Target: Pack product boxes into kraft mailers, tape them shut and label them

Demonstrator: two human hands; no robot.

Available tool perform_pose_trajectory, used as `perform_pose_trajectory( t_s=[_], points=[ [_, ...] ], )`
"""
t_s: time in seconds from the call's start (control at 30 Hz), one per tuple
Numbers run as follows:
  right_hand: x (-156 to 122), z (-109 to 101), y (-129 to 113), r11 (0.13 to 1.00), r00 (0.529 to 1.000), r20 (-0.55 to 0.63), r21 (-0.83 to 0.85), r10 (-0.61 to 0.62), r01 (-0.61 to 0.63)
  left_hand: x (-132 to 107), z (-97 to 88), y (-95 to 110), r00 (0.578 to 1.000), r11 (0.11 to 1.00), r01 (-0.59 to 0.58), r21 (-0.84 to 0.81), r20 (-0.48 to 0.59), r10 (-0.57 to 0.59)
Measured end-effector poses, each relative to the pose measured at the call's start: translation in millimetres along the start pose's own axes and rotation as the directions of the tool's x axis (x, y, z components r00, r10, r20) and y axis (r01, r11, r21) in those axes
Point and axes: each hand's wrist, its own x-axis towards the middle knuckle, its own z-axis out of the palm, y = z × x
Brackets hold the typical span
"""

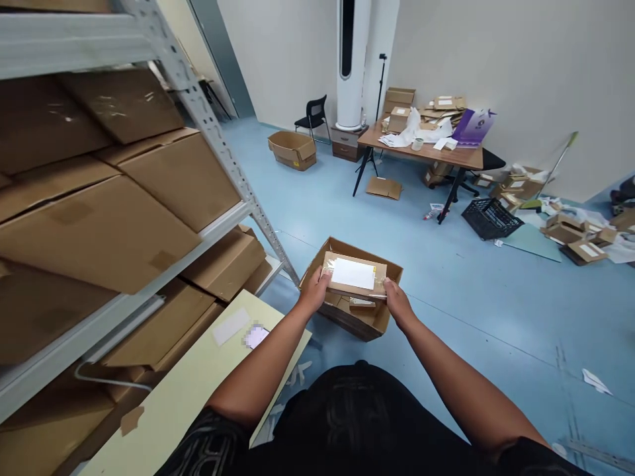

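A flat brown cardboard parcel (328,260) with a large white label and clear tape is held level in front of me. My left hand (315,291) grips its left end, and my right hand (395,301) has hold of the right end. Below the parcel is an open cardboard box (357,325) on the floor. Inside that box lies a smaller labelled carton (362,303), partly covered from view by the held parcel.
Metal shelving (218,145) stacked with cartons rises on my left, beside a pale yellow tabletop (198,370). Ahead stand another open box (292,151), a chair (315,116) and a cluttered desk (372,137). A black crate (491,219) and scattered packaging lie to the right.
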Motion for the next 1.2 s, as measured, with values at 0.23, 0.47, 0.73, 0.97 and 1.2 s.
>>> perform_pose_trajectory(
  t_s=[0.23,0.47,0.73,0.97,1.2],
  points=[
    [27,-29,-1,0.997,0.998,0.004,0.007,0.07,-0.07,34,36.9,15,0.997,1.0,-0.017,0.018,0.076,0.015],
    [43,-36,4,0.977,0.992,-0.032,-0.173,0.122,-0.126,58,35.1,17,0.995,0.992,0.033,0.125,0.088,-0.044],
    [39,-32,19,0.968,0.972,-0.07,-0.098,0.224,-0.23,65,-2.5,-20,0.984,0.999,0.047,-0.011,0.171,-0.045],
    [31,1,27,0.971,0.97,0.029,0.005,0.241,-0.241,31,-52.2,-69,0.968,0.975,0.2,-0.097,0.174,-0.182],
    [75,32,2,0.995,0.969,0.241,-0.088,0.059,-0.039,-12,-85.0,-69,0.978,0.971,0.192,-0.144,-0.057,-0.202]
  ],
)
